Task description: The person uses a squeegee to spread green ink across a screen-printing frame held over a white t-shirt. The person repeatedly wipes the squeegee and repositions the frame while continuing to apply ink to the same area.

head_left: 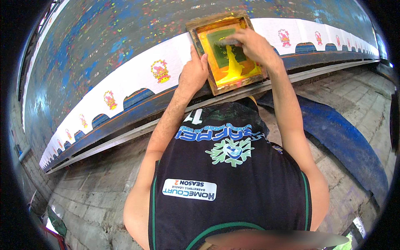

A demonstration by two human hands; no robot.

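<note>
A wooden screen-printing frame with orange and green mesh lies on the long table. Bright yellow ink is spread in it. My left hand grips the frame's left side, fingers along its outer edge. My right hand is inside the upper right of the frame, closed on a greyish squeegee, part of which is hidden by the fingers. Under and beside the frame runs a row of white fabric pieces bearing red and yellow prints.
The long paint-speckled table curves across the view, with a metal rail along its near edge. Below it are a grey concrete floor and a dark blue sheet on the right. My dark jersey fills the lower middle.
</note>
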